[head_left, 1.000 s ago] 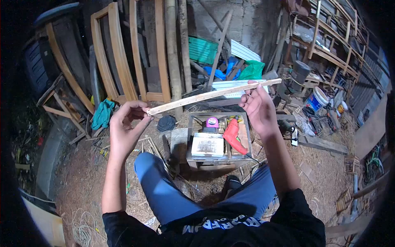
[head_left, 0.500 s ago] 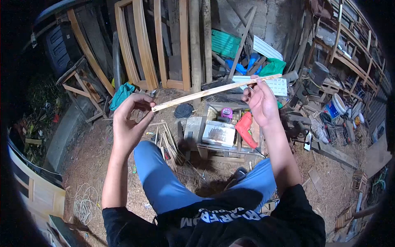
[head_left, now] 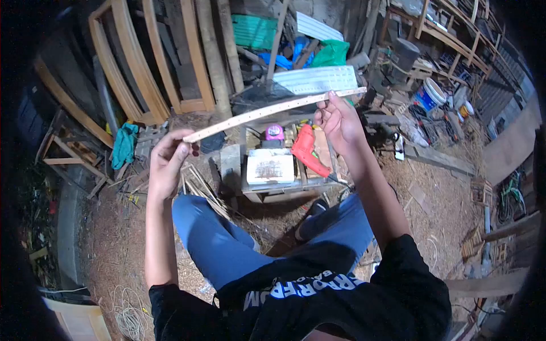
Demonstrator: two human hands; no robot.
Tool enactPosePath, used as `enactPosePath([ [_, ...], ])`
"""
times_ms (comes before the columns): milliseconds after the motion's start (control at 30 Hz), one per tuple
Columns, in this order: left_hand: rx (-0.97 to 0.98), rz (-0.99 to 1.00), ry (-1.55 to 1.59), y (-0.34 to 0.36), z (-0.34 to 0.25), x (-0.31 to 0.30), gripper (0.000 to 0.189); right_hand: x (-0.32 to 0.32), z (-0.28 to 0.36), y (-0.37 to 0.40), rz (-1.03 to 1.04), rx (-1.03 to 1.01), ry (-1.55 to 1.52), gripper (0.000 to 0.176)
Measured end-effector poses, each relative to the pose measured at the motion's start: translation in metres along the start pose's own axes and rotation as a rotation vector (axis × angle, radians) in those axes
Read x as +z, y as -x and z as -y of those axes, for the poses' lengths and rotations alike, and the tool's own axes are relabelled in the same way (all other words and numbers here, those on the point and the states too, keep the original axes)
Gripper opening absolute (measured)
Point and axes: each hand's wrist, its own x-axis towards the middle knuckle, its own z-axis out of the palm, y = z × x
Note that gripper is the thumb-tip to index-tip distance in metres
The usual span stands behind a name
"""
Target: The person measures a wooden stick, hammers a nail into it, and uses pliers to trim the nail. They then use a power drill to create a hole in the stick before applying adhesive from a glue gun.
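Note:
A thin wooden strip (head_left: pixel 276 109) with a row of small dark holes or marks along its face spans between my two hands, its right end a little higher. My left hand (head_left: pixel 169 163) pinches the strip's left end between thumb and fingers. Close to the other end, my right hand (head_left: pixel 340 122) grips it, with a short tip sticking out beyond the fingers. Below the strip, a red power drill (head_left: pixel 307 149) lies on a low work stand beside a white box (head_left: pixel 271 167) with a brown patch on top. Behind that box sits a pink tape measure (head_left: pixel 274 133).
Thin wooden sticks (head_left: pixel 203 192) lie left of the stand. Wooden frames (head_left: pixel 135 57) lean at the back left, near a teal cloth (head_left: pixel 124 145). A white bucket (head_left: pixel 430 94) and scrap are at the right. Coiled rope (head_left: pixel 129 314) lies on the ground at lower left.
The strip has been turned in my hands, so its face with the row of dark dots now shows. My view has swung right, shifting the surroundings leftward.

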Motion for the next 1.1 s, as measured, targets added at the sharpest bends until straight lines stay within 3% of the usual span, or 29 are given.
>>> enactPosePath([
  [100,-0.059,-0.055,0.304,-0.011,0.044,0.015,0.040,-0.011,-0.012,0.001,-0.077,0.039,0.050,0.020],
  [167,0.004,-0.016,0.518,-0.017,0.074,0.026,0.056,-0.017,-0.019,0.000,-0.062,0.064,0.040,0.023],
  [367,0.140,0.011,0.620,-0.024,0.109,0.053,0.066,-0.049,-0.054,-0.016,-0.169,0.167,-0.105,0.021],
  [400,0.177,0.067,0.641,-0.026,0.105,0.055,0.056,-0.050,-0.057,-0.016,-0.176,0.177,-0.112,0.021],
  [533,0.179,-0.065,0.491,-0.028,0.107,0.055,0.042,-0.050,-0.068,-0.017,-0.221,0.234,-0.154,0.018],
  [767,0.229,-0.214,0.496,-0.046,0.109,0.067,0.032,-0.024,-0.091,-0.013,-0.156,0.458,-0.103,0.016],
  [800,0.228,-0.277,0.415,-0.053,0.105,0.064,0.034,-0.023,-0.094,-0.011,-0.145,0.515,-0.061,0.021],
  [900,0.318,-0.446,0.419,-0.069,0.082,0.060,0.036,-0.044,-0.097,-0.004,0.139,0.621,0.209,0.037],
  [933,0.341,-0.519,0.403,-0.074,0.067,0.062,0.037,-0.039,-0.097,0.004,0.082,0.588,0.417,0.040],
  [1033,0.401,-0.487,0.468,-0.084,0.054,0.039,0.033,-0.076,-0.124,0.018,0.050,0.443,0.906,0.035],
  [1100,0.357,-0.533,0.300,-0.088,0.061,0.035,0.029,-0.115,-0.148,0.027,0.050,0.100,1.281,0.025],
])
